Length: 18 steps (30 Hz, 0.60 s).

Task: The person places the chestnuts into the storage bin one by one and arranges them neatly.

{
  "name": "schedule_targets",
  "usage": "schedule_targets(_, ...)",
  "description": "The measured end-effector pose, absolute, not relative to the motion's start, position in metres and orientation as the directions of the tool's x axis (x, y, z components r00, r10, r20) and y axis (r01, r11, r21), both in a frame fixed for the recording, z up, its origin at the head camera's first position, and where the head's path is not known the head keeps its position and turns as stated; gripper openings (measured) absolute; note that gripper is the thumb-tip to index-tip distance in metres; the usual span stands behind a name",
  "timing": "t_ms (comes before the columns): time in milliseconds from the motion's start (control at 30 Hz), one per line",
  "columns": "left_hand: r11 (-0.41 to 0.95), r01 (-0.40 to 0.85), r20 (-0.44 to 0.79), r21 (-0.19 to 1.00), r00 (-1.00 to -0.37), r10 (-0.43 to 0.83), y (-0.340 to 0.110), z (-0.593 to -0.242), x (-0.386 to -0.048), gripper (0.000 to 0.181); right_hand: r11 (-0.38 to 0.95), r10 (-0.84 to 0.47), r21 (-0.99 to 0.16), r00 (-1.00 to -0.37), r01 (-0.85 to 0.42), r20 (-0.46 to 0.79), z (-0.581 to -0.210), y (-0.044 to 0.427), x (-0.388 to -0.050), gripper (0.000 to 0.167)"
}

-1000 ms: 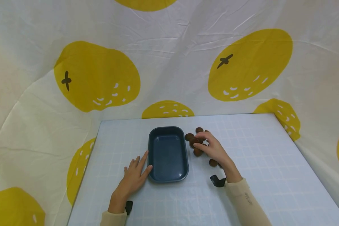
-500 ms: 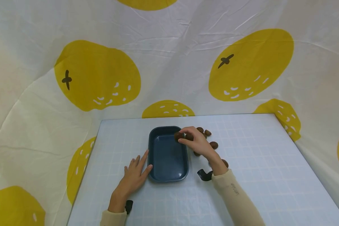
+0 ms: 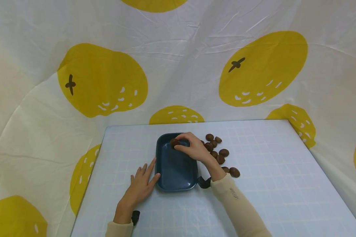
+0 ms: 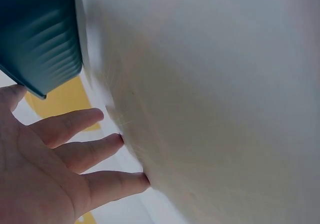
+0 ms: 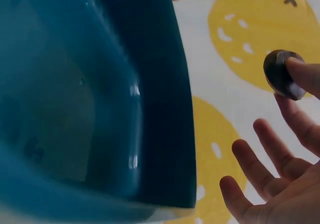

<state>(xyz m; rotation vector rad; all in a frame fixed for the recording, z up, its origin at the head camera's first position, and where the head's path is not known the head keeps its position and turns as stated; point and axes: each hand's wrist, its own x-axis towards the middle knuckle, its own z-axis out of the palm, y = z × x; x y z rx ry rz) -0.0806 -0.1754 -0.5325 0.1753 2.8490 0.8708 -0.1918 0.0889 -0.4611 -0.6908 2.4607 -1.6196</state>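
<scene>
A brown chestnut is pinched between the thumb and forefinger of my right hand, over the far part of a dark blue rectangular tray. In the right wrist view the chestnut looks glossy and rounded, while the other fingers spread out below it. No chestnut shows inside the visible part of the tray. My left hand lies spread on the table, its forefinger and thumb touching the tray's left side. The left wrist view shows those fingers extended beside the tray's ribbed outer wall.
Several loose chestnuts lie on the table to the right of the tray, some partly hidden by the right hand. A pale checked cover lies on the table. Behind it hangs a white cloth with yellow fruit prints.
My right hand has picked the chestnut up from the loose group and carried it left over the tray. The left hand and the tray have stayed in place.
</scene>
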Motion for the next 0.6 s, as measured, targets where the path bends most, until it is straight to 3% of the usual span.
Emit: schedule_targets(600,0.826,0.062,-0.124,0.560,-0.980,0.157,-0.175,-0.533,-0.081,0.071,0.355,-0.429,-0.889,-0.895,-0.289,0.120,-0.470,0.074,-0.198,0.031)
